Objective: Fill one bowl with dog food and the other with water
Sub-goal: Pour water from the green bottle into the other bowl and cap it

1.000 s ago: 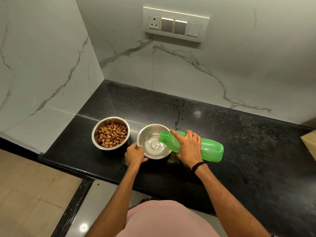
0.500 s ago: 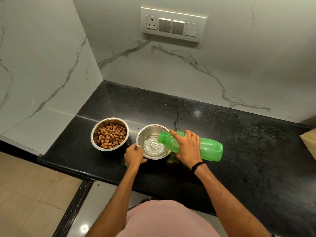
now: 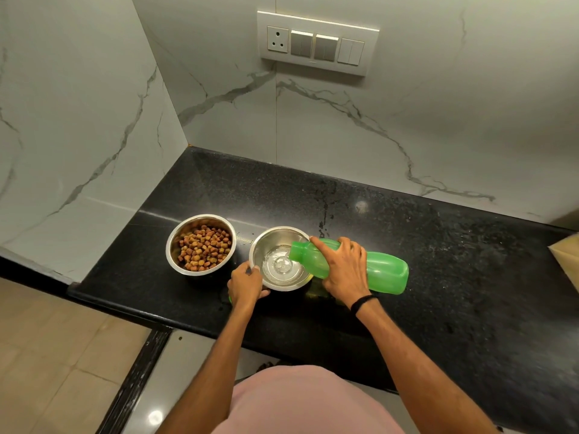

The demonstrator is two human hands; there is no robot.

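Two steel bowls stand side by side on the black counter. The left bowl (image 3: 175, 245) is full of brown dog food (image 3: 205, 247). The right bowl (image 3: 261, 245) holds a shallow pool of water (image 3: 282, 266). My right hand (image 3: 344, 270) grips a green plastic bottle (image 3: 385, 270), tipped nearly flat, its mouth over the right bowl. My left hand (image 3: 246, 285) holds the near left rim of that bowl. A bit of green shows under my left hand; what it is stays hidden.
The black granite counter (image 3: 438, 245) runs off to the right, with marble walls behind and to the left. A switch plate (image 3: 316, 43) is on the back wall. A cardboard corner (image 3: 567, 255) pokes in at the right edge. The counter's front edge lies just below my hands.
The bottle stays tipped over the right bowl and the water pool looks a little wider. Both hands keep their hold; only the view has shifted slightly.
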